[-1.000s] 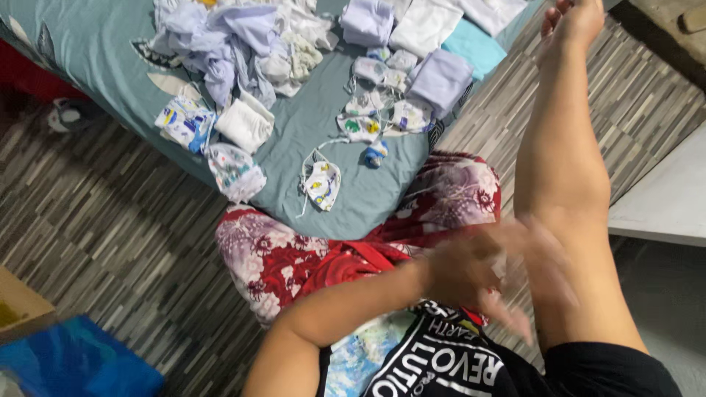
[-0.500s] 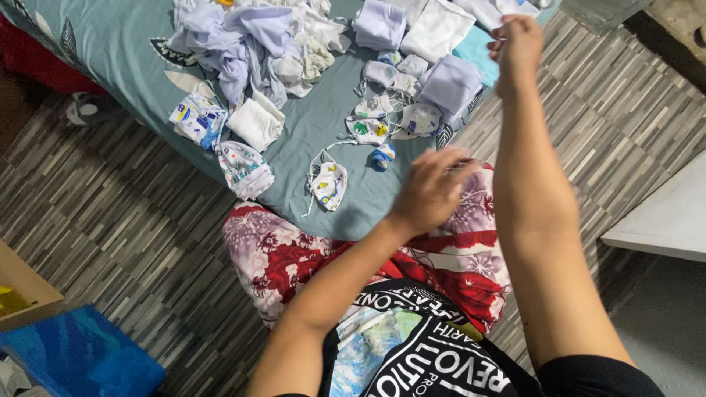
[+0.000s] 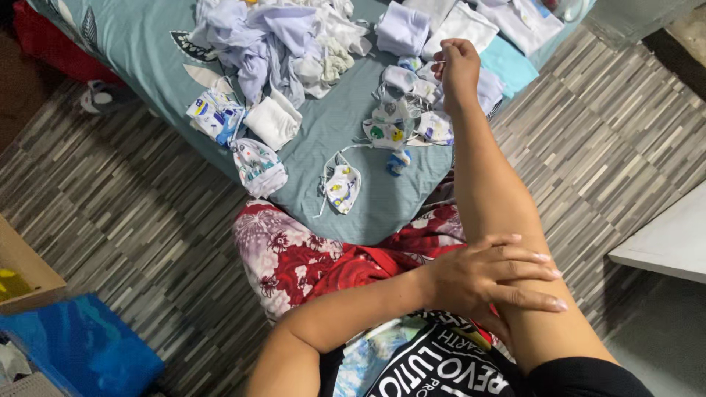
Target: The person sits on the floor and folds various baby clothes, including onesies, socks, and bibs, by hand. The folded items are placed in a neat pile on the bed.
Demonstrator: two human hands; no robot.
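Seated at the edge of a teal sheet (image 3: 331,140) spread on the striped floor, sorting baby laundry. Right hand (image 3: 457,68) stretched far forward with fingers curled shut, seemingly pinching a thin tie or small scrap of cloth (too small to say which), directly above a cluster of tiny printed garments (image 3: 401,110). Left hand (image 3: 491,278) lying flat and spread, clamped on nothing, resting on the right upper arm, well back from the laundry.

Progress, judged from the lie of things: partly done. Beyond the right hand, about five folded pieces (image 3: 463,26) in white, lilac and turquoise, stacked side by side. Left of the right hand, one big unsorted heap of lilac and white clothes (image 3: 272,40), plainly left to do. Between the heap and the left hand: one folded white cloth (image 3: 273,121), one folded printed cloth (image 3: 215,116), one printed baby bonnet (image 3: 259,167), one printed bib with strings (image 3: 342,185), and one small blue-white mitten (image 3: 398,162). Far left of both hands, one blue bag (image 3: 77,349) beside one cardboard box (image 3: 22,268).
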